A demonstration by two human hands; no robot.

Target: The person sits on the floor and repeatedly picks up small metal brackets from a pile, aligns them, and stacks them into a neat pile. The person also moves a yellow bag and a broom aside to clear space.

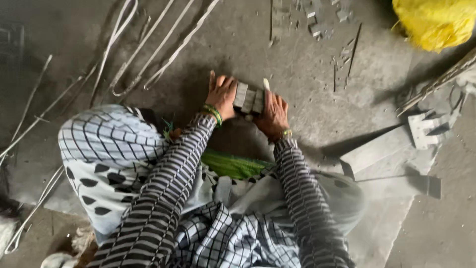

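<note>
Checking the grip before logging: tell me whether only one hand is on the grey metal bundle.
No: both the left hand and the right hand clasp the grey metal bundle, one on each side.

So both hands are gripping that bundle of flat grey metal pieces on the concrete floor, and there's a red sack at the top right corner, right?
Not quite: the sack at the top right is yellow, not red, as the head view shows. The rest holds: the left hand and the right hand both grip the bundle of flat grey metal pieces over the concrete floor.
</note>
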